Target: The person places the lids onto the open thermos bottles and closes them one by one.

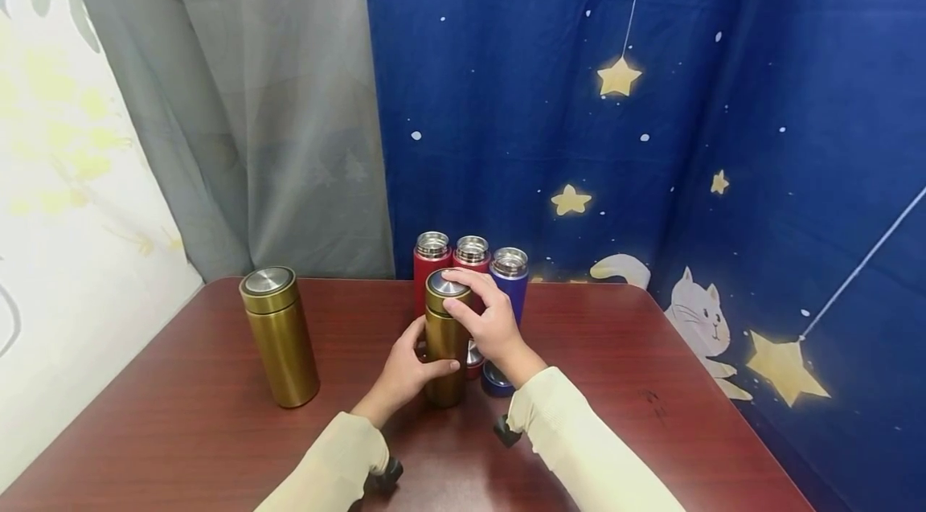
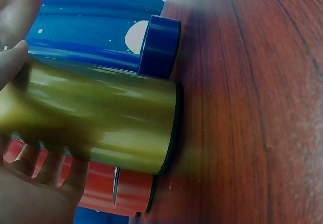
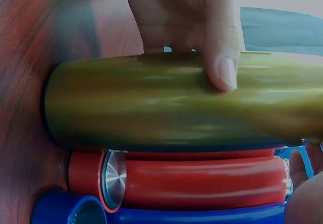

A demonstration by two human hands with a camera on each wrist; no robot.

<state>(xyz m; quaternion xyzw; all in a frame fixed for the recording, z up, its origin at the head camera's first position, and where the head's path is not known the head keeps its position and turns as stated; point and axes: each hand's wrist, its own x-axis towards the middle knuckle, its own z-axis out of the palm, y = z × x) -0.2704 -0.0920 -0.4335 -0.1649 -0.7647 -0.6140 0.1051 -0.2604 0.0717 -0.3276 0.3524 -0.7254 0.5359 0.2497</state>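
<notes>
A gold thermos (image 1: 446, 351) stands upright on the table. My left hand (image 1: 405, 374) grips its lower body, thumb across the near side and fingers behind. Up top, my right hand (image 1: 497, 327) holds the gold lid (image 1: 436, 304) between thumb and fingers. The lid sits on the thermos. In the left wrist view, the gold body (image 2: 111, 118) lies between my thumb and fingers. The right wrist view shows my left thumb (image 3: 222, 57) pressed on the gold wall, with part of my right hand (image 3: 308, 199) at the lower right corner.
Behind the held thermos stand two lidless red bottles (image 1: 432, 251) (image 1: 472, 253) and a lidless blue bottle (image 1: 510, 279). A blue lid (image 1: 497, 383) and a red lid (image 1: 473, 371) rest in front of them. Another gold thermos (image 1: 285, 355), lid on, stands at left on the reddish-brown table (image 1: 593, 415).
</notes>
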